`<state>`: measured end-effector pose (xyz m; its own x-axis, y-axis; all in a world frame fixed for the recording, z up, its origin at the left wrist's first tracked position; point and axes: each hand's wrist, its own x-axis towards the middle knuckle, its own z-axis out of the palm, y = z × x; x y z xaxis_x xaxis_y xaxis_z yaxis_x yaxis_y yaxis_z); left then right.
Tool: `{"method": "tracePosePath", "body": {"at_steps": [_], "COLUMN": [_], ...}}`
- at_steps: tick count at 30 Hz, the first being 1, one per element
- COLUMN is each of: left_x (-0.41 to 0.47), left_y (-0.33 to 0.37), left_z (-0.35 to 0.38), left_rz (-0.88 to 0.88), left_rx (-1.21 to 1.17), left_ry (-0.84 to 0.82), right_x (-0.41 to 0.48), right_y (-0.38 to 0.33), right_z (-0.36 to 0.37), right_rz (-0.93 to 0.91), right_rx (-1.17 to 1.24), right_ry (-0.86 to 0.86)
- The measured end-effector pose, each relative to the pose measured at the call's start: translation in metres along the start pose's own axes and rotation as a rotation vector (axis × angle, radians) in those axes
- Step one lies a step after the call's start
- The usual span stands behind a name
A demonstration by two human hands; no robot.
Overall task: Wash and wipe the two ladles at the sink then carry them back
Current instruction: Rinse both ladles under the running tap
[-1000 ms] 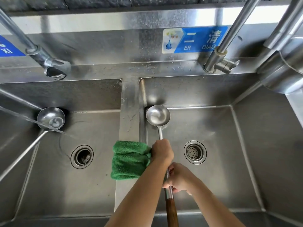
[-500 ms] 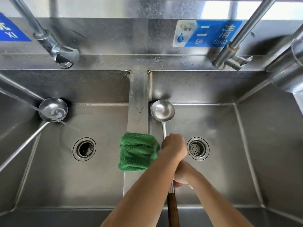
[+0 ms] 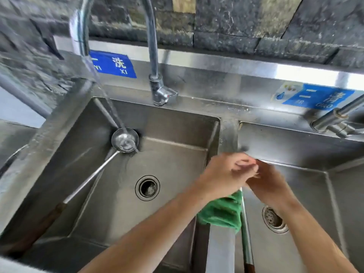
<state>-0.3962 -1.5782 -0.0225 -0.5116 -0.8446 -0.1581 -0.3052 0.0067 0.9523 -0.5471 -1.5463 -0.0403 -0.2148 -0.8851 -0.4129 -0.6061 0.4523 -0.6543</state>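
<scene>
One steel ladle [image 3: 125,139] lies in the left basin [image 3: 173,194], its bowl under the running water and its wooden handle pointing toward the near left corner. The second ladle [image 3: 245,223] lies along the divider's right side; only its shaft and the wooden handle end show, and my hands hide its bowl. My left hand [image 3: 222,174] is closed, with the green cloth [image 3: 220,213] hanging below it. My right hand [image 3: 269,184] presses against the left one, closed at the ladle's upper end. Both hands are blurred.
A curved faucet [image 3: 155,83] pours a water stream [image 3: 110,107] into the left basin, which has an open drain [image 3: 147,187]. The right basin has a strainer drain [image 3: 274,218] and its own tap [image 3: 334,117]. A steel divider [image 3: 220,251] separates the basins.
Both hands have slid up the second ladle's shaft to its bowl end, taking the green cloth with them. The view has swung left, so the left basin now fills the middle.
</scene>
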Motion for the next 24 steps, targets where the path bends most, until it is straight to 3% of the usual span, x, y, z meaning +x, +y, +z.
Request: {"method": "tracePosePath", "body": {"at_steps": [1,4,8,14,18,24], "left_x": [-0.006,-0.026,-0.077,-0.135,-0.151,-0.143], "left_y": [-0.011,-0.052,-0.118,-0.192,-0.232,-0.280], "left_z": [-0.028,-0.102,-0.191,-0.285,-0.312,-0.316], "left_rz": [-0.032,-0.216,-0.475,-0.795,-0.849,-0.880], "left_rx": [0.044,0.183,0.371,0.532,0.562,0.355], "left_ry": [0.048,0.158,0.216,0.236,0.250,0.240], "right_x": [0.003,0.002,0.017,0.035,0.039,0.056], "right_y": [-0.017,-0.070,-0.109,-0.152,-0.186,-0.215], "right_z": [0.014,0.059,0.152,0.297,0.379,0.457], "right_rz": [-0.061,-0.023,-0.014,0.186,0.277,0.419], "right_rx": [0.033,0.152,0.117,0.242,0.364,0.458], "right_ry": [-0.049,-0.202,-0.390,-0.614,-0.609,-0.488]}}
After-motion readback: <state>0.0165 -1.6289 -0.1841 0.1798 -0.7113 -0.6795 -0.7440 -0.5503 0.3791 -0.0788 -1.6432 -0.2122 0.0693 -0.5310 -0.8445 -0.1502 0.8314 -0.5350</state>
